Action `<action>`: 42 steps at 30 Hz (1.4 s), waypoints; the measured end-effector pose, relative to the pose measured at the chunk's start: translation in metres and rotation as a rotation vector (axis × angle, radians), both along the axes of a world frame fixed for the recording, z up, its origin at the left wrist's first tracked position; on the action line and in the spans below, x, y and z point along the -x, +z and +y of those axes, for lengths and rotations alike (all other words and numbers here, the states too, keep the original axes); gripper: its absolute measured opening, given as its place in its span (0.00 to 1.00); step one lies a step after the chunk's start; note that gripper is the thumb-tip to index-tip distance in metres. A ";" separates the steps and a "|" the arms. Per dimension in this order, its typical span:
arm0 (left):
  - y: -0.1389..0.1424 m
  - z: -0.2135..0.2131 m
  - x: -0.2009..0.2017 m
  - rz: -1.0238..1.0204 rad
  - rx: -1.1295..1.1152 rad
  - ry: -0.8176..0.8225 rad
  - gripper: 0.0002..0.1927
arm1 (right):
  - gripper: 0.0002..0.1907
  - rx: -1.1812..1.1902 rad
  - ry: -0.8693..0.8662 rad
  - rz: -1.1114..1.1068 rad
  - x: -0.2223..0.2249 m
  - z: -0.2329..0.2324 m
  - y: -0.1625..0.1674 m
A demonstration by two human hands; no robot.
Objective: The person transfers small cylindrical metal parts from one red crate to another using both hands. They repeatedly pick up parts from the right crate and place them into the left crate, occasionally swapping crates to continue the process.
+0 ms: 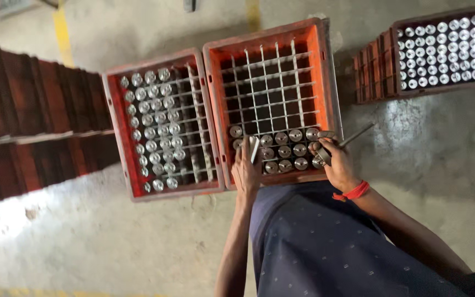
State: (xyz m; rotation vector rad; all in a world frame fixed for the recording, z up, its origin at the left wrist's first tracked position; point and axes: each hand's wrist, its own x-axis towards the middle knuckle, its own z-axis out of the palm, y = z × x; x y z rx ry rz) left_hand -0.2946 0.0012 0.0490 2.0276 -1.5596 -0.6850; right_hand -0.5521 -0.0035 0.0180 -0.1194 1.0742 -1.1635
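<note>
Seen from above, a person bent over an orange plastic crate (215, 99) with a white grid divider, set on a concrete floor (83, 242). The left hand (246, 170) rested on the crate's near edge, fingers (244, 151) closed around a small silvery piece (254, 147). The right hand (336, 162), a red band (353, 192) on its wrist, gripped a metal rod (355, 135) that angled away from its fingers. Round metal cylinders (284, 149) filled the cells between the two hands. Beside the left fingers sat a second crate (119, 126), nearly full.
</note>
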 end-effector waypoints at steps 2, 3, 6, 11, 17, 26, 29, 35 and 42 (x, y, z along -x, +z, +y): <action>-0.011 -0.026 -0.016 -0.067 0.053 -0.107 0.32 | 0.06 0.015 -0.060 0.034 -0.011 0.006 -0.006; -0.013 -0.033 -0.023 -0.100 0.081 -0.147 0.31 | 0.06 0.023 -0.078 0.051 -0.018 0.009 -0.008; -0.014 -0.040 -0.040 -0.121 0.211 -0.371 0.29 | 0.07 0.062 -0.069 0.104 -0.036 0.020 -0.015; -0.005 -0.019 -0.067 0.212 0.238 -0.288 0.22 | 0.08 -0.034 -0.118 0.075 -0.054 0.033 -0.025; -0.002 0.010 -0.167 -0.077 0.136 0.100 0.12 | 0.06 0.028 -0.071 0.144 -0.070 0.031 -0.018; -0.035 -0.002 -0.220 -0.346 0.122 0.015 0.20 | 0.03 0.077 0.041 0.156 -0.103 0.011 -0.027; -0.005 0.005 -0.239 -0.133 0.289 0.033 0.21 | 0.06 0.078 0.116 0.174 -0.102 0.005 -0.029; 0.007 0.009 -0.196 0.956 0.076 0.402 0.19 | 0.10 0.422 0.482 0.787 -0.093 0.011 -0.018; 0.019 0.022 -0.072 0.623 0.097 0.123 0.17 | 0.13 0.559 0.358 0.699 -0.135 -0.015 0.029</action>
